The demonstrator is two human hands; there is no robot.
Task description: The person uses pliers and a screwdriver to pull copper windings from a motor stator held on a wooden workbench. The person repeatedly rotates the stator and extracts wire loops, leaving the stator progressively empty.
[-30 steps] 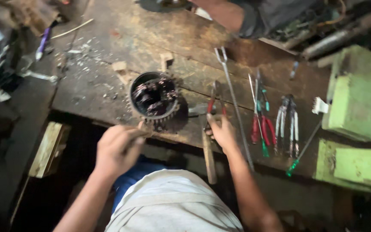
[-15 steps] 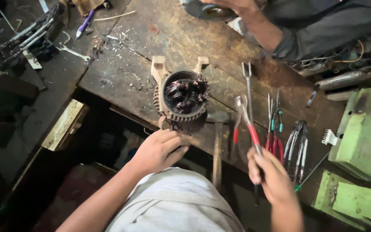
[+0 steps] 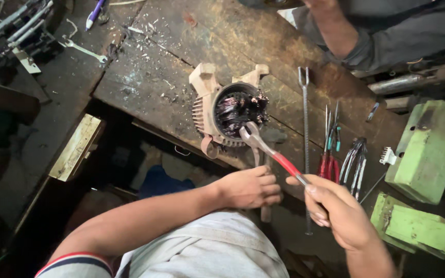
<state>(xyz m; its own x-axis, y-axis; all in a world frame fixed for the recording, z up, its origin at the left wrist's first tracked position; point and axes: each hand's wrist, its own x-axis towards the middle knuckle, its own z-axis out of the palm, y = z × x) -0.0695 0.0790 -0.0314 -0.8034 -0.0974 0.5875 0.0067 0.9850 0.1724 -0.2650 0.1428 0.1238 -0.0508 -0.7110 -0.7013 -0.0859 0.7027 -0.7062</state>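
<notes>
I can't make out what my left hand [image 3: 251, 188] grips at the bench edge; its fingers are curled shut. My right hand [image 3: 336, 211], closed around red-handled pliers [image 3: 269, 150], has now brought their tips against the motor housing [image 3: 227, 110].

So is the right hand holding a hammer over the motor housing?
No, the right hand grips red-handled pliers, their jaws reaching the motor housing.

**Bench layout**

Motor housing [image 3: 222, 110] on workbench [image 3: 145, 77] near front edge. Pliers [image 3: 269, 152] tip at housing's front rim. Long rod [image 3: 306, 134] right of housing; hand tools [image 3: 343, 154] further right, blocks [image 3: 428, 149] at far right.
</notes>
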